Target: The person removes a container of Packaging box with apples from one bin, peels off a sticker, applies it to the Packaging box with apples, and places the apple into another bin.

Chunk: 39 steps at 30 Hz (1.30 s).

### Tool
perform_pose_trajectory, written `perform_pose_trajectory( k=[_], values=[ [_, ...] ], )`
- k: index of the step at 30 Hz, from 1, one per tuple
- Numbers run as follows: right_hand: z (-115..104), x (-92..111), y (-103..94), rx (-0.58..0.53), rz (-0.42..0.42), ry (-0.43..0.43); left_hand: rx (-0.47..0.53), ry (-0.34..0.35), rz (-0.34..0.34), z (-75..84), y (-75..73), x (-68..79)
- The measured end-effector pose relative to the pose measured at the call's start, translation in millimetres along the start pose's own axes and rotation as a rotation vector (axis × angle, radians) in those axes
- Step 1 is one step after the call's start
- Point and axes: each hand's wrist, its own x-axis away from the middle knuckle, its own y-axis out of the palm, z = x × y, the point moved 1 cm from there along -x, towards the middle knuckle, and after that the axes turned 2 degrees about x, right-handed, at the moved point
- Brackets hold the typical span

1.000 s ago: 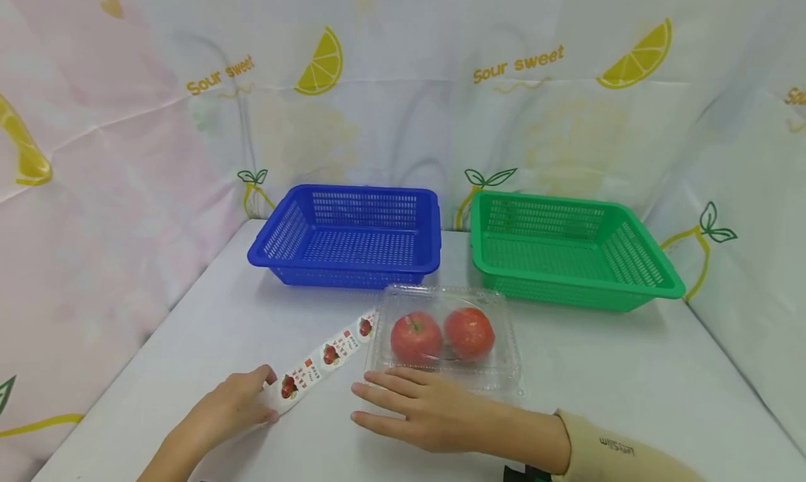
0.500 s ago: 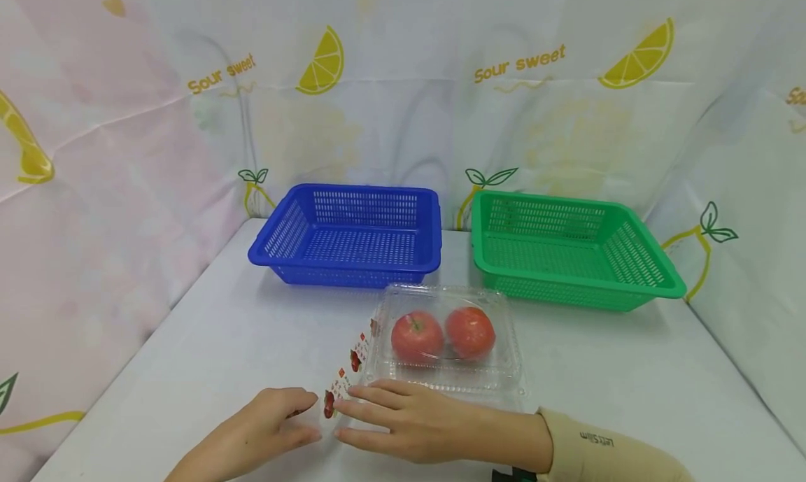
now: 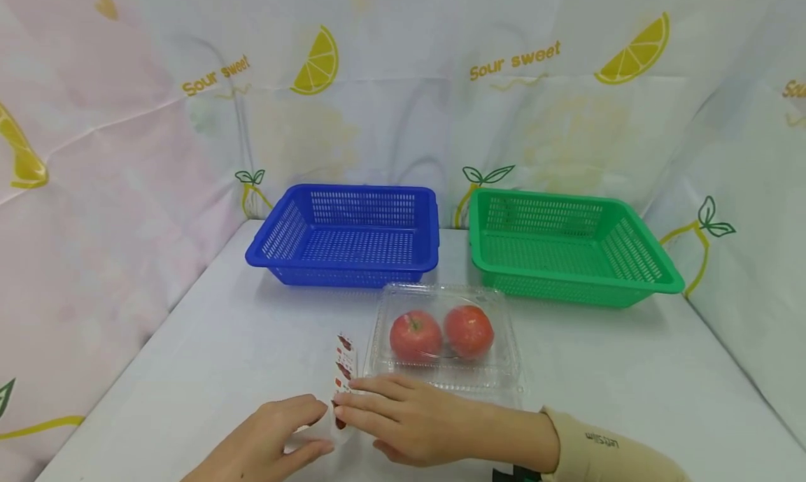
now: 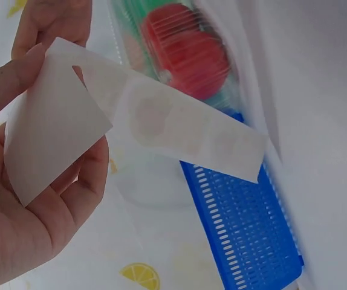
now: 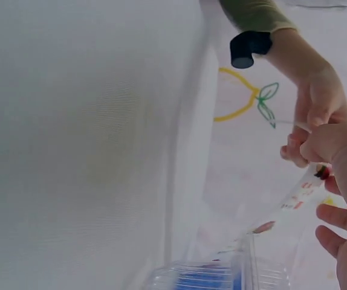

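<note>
My left hand [image 3: 264,440] holds a folded strip of stickers [image 4: 179,124] with red fruit pictures; its thumb lies over the pale back in the left wrist view. The strip's far end rises beside the container in the head view. My right hand [image 3: 415,419] is at the strip from the right, and the right wrist view shows its thumb and forefinger either side of the strip's near end. Their exact contact is partly hidden. Just beyond the right hand sits a lidded clear plastic container [image 3: 510,366] with two red apples [image 3: 415,336] inside.
Behind the container stand a blue basket [image 3: 343,264] on the left and a green basket [image 3: 573,282] on the right, both with slotted sides. A lemon-printed cloth [image 3: 390,118] hangs around the white table [image 3: 208,349].
My left hand has moved right, bringing the strip near the right hand. The strip has swung from lying slantwise to standing more upright. My right fingers have closed in on it.
</note>
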Motion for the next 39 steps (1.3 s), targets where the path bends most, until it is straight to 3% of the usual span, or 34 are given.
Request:
perform_pose_trajectory(
  k=[4, 7, 13, 21, 34, 39],
  values=[
    [2, -1, -7.3, -0.063, 0.008, 0.026, -0.072, 0.092, 0.134, 6.1, 2.0, -2.6],
    [2, -2, -12.0, -0.106, 0.028, 0.047, -0.194, 0.203, 0.286, 8.7, 4.4, -6.1],
    [6, -3, -20.1, -0.144, 0.159, 0.076, -0.324, 0.341, 0.451, 16.4, 5.4, -19.2],
    [15, -4, -24.9, -0.080, 0.412, 0.070, -0.328, 0.316, 0.504, 31.3, 3.7, -38.6],
    [30, -2, -39.3, -0.111, 0.535, 0.281, -0.367, 0.306, 0.474, 39.4, -1.6, -76.7],
    [35, -3, -44.6, -0.135, 0.567, 0.323, -0.370, 0.301, 0.481, 40.4, -4.3, -84.1]
  ],
)
